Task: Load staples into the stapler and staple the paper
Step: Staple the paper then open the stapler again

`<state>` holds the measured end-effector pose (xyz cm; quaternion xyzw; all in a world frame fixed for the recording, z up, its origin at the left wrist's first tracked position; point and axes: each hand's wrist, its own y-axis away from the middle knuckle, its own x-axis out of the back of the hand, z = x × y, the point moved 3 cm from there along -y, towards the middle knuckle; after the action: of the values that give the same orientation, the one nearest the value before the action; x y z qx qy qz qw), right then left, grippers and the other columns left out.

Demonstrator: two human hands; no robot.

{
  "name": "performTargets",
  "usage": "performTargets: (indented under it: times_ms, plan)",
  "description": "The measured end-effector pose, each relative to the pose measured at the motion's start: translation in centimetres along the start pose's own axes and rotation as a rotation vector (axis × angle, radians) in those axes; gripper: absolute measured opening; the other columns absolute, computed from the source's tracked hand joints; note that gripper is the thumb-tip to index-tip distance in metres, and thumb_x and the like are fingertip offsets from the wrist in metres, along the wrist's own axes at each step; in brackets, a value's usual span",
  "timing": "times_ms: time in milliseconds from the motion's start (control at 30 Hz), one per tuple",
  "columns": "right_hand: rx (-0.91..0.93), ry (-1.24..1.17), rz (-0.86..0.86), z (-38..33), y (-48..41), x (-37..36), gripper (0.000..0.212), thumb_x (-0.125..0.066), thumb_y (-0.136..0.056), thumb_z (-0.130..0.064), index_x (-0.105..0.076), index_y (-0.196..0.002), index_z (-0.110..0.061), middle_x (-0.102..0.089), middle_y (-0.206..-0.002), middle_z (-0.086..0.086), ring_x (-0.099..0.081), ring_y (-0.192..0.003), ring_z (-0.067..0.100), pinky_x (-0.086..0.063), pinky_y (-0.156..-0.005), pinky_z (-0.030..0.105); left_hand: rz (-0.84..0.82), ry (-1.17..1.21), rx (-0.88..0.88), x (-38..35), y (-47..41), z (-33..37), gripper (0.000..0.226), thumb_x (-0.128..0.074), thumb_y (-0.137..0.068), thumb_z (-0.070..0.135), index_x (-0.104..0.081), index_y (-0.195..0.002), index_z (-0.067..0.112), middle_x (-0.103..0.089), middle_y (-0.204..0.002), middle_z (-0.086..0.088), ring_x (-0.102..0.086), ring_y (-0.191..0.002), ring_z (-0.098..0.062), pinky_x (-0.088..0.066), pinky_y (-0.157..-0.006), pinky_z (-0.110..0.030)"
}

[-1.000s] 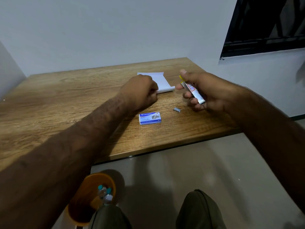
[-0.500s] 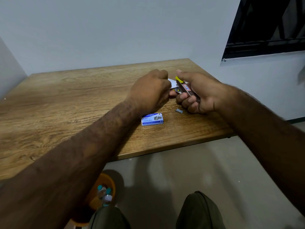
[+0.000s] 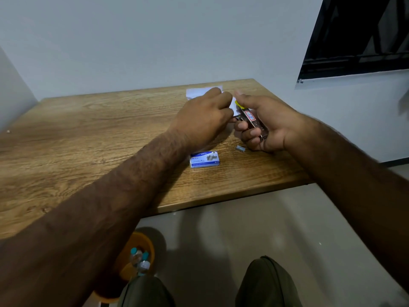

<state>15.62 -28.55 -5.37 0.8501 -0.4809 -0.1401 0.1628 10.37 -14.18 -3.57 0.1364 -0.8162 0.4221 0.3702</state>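
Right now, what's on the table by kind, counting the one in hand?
Stapler, held in the right hand: 1
Staple box: 1
Loose staple strip: 1
Paper, partly behind the left hand: 1
Total: 4

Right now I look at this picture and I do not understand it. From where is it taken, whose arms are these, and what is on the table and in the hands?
There is no machine here. A camera worn on a person's head looks down at their own two bare arms. The right hand holds a small stapler. The left hand reaches to the stapler's front; what its fingertips pinch is hidden. On the wooden table lie a blue staple box, a loose strip of staples and white paper behind the hands. Below, an orange bin stands on the floor.
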Motion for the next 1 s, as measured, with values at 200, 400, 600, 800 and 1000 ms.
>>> performTargets:
  times_ms: [200, 400, 600, 800, 1000]
  plan:
    - [0.028, -0.055, 0.117, 0.1, -0.3, 0.3, 0.050, -0.066, -0.084, -0.066, -0.062, -0.078, -0.016, -0.060, -0.062, -0.003, -0.052, -0.044, 0.010, -0.046, -0.045, 0.019, 0.038, -0.025, -0.003, -0.1, -0.1, 0.0, 0.013, -0.062, -0.089, 0.009, -0.072, -0.080, 0.006, -0.067, -0.087, -0.011, -0.062, -0.081, -0.031, -0.044, -0.054, -0.037]
    - [0.139, -0.069, 0.179, -0.2, -0.4, 0.2, 0.044, -0.065, -0.089, -0.056, -0.060, -0.077, -0.014, -0.061, -0.058, 0.000, -0.052, -0.045, 0.014, -0.044, -0.043, 0.021, 0.030, 0.131, 0.139, -0.3, -0.4, -0.7, 0.021, -0.058, -0.091, 0.020, -0.076, -0.097, 0.012, -0.066, -0.098, -0.009, -0.057, -0.089, -0.031, -0.047, -0.070, -0.043]
    - [0.225, -0.100, 0.238, -0.3, -0.4, 0.1, 0.041, -0.063, -0.092, -0.051, -0.059, -0.072, -0.016, -0.055, -0.053, 0.000, -0.046, -0.041, 0.013, -0.038, -0.040, 0.021, 0.016, 0.182, 0.183, -0.3, -0.8, -1.0, 0.021, -0.061, -0.091, 0.027, -0.077, -0.099, 0.015, -0.065, -0.099, -0.007, -0.057, -0.092, -0.029, -0.046, -0.073, -0.042]
    - [0.283, -0.092, 0.308, -0.1, -0.5, 0.3, 0.036, -0.063, -0.094, -0.046, -0.055, -0.073, -0.018, -0.051, -0.051, -0.001, -0.040, -0.039, 0.013, -0.032, -0.041, 0.022, -0.003, 0.224, 0.185, -0.1, -1.4, -0.5, 0.022, -0.060, -0.093, 0.027, -0.076, -0.100, 0.014, -0.064, -0.100, -0.008, -0.056, -0.093, -0.029, -0.042, -0.075, -0.039]
    - [0.306, -0.101, 0.331, 0.0, -0.3, 0.3, 0.039, -0.062, -0.095, -0.045, -0.056, -0.070, -0.016, -0.051, -0.050, 0.000, -0.041, -0.039, 0.013, -0.032, -0.041, 0.023, -0.013, 0.244, 0.185, -0.1, -1.6, -0.3, 0.022, -0.061, -0.094, 0.026, -0.076, -0.101, 0.012, -0.064, -0.099, -0.009, -0.056, -0.093, -0.029, -0.044, -0.074, -0.039]
